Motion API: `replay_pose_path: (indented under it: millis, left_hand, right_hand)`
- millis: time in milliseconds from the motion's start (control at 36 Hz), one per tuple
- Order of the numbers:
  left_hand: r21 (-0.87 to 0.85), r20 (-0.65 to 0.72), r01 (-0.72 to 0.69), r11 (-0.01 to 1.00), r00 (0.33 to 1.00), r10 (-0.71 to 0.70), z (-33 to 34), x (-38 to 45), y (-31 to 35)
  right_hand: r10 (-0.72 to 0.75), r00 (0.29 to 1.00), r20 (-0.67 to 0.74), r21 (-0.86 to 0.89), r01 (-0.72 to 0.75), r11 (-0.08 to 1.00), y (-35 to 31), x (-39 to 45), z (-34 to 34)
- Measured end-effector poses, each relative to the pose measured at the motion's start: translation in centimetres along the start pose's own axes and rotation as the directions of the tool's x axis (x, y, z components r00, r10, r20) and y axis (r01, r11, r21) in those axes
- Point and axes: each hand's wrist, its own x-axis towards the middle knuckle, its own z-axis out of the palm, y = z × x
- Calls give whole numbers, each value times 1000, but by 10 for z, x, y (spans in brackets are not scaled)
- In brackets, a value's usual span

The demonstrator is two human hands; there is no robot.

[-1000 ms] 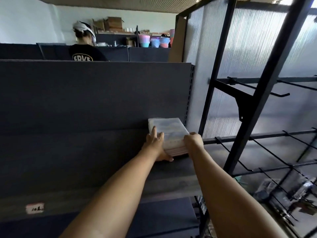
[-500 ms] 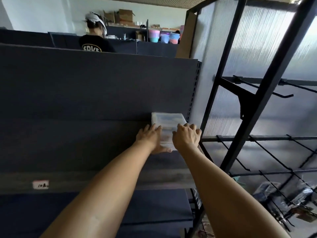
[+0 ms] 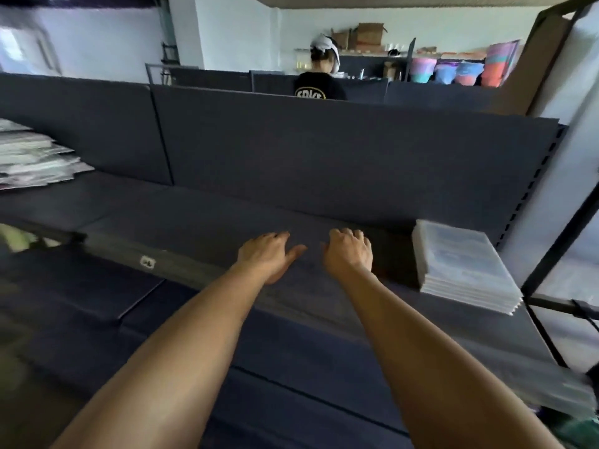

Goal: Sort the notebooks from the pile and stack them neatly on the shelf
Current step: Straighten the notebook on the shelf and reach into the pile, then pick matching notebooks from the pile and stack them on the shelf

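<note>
Notebooks (image 3: 466,270) sit stacked at the shelf (image 3: 227,218) end; my left hand (image 3: 267,256) and right hand (image 3: 348,254) hang empty, loose. Overhanging front corner could snag and topple.

Looks like a shop or stockroom mid-setup. Long dark gondola shelf (image 3: 227,222) with slotted back panel (image 3: 356,150) and a price tag (image 3: 148,262) on its front edge. On the shelf: wrapped notebook stack (image 3: 463,270) at the right end, loose paper pile (image 3: 32,157) at the far left. Beyond the back panel: another person (image 3: 319,76), cardboard boxes (image 3: 369,35), colourful pots (image 3: 460,71).
</note>
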Motion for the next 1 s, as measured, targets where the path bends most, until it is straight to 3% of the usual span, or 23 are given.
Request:
replay_pose_path:
  millis: [250, 500, 1000]
  left_hand:
    - [67, -23, 193, 979, 981, -192, -35, -40, -165]
    - [83, -73, 247, 966, 968, -241, -72, -67, -318]
    - [91, -130, 307, 947, 947, -294, -89, -26, -521]
  right_hand:
    - [-174, 976, 132, 67, 167, 984, -163, 5, 38]
    - [-251, 947, 203, 137, 226, 964, -321, 11, 71]
    - [-357, 918, 171, 45, 355, 934, -509, 97, 128]
